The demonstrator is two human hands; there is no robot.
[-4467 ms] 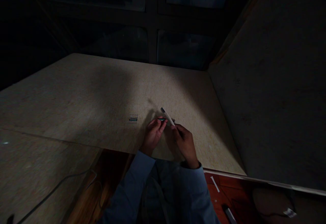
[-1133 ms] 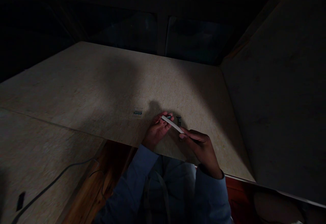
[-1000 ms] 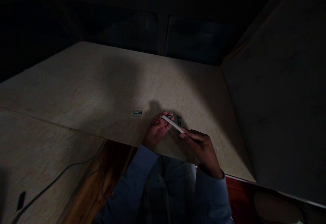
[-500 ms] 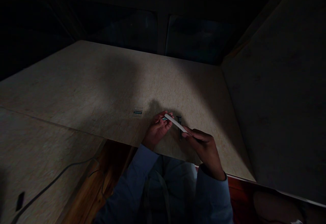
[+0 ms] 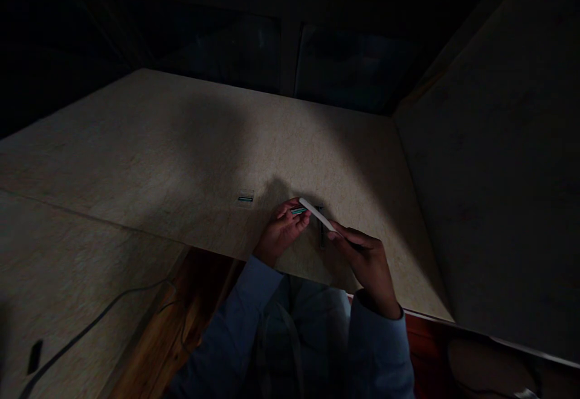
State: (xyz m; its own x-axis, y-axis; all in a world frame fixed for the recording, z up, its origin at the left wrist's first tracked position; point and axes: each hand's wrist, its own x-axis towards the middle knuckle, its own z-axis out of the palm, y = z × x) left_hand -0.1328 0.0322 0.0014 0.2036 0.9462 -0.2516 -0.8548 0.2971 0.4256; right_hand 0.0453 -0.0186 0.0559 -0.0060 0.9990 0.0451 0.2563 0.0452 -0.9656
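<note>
My left hand [image 5: 281,232] is closed, pinching a small razor cartridge [image 5: 298,210] with a teal strip between thumb and fingers. In my right hand [image 5: 362,257] is a slim white stick [image 5: 318,215] with a rounded end, gripped near its lower end. Its far tip lies by the edge of the cartridge; whether they touch I cannot tell. Behind the stick, a dark razor handle [image 5: 322,239] lies on the table, partly covered. To the left of my hands, another cartridge with a teal strip [image 5: 245,199] sits in a small clear case on the table.
The pale, mottled tabletop [image 5: 272,127] is dimly lit, with hand shadows across it. A tall panel [image 5: 489,163] stands along its right side. At lower left, a grey cable [image 5: 97,320] runs over another pale surface with a dark slot [image 5: 35,356]. Dark window panes stand behind.
The white stick's tip has moved slightly right and up, showing more of the cartridge. My right hand has shifted a little right; my left hand stays nearly in place.
</note>
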